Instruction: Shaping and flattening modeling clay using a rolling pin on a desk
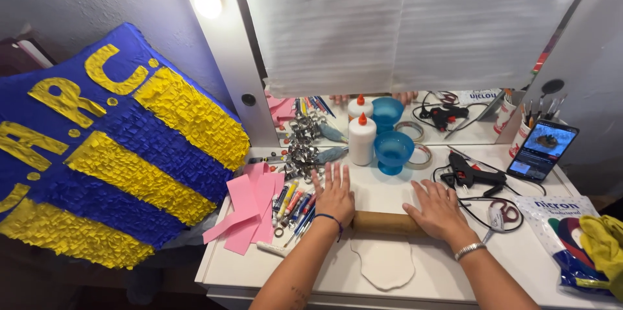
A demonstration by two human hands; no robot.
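Head view shows both hands flat on a wooden rolling pin point(387, 222) that lies on the white desk point(448, 271), its long axis running from 9 o'clock to 3 o'clock across the frame, one end pointing toward the pens, the other toward the scissors. The left hand point(335, 196) presses on the 9 o'clock end with its fingers point(328, 175) spread and stretched out, not curled round anything; the right hand point(439, 209) rests on the 3 o'clock end, palm down, fingers likewise extended. Just beside the pin at 6 o'clock lies a flattened sheet of white dough point(385, 262), touching or nearly touching it. At 12 o'clock from the pin stand a white glue bottle point(362, 140) and a blue plastic cup point(393, 152). A black glue gun point(472, 174) lies at 2 o'clock, pink paper strips point(250, 209) and a heap of pens point(293, 209) at 9 o'clock.
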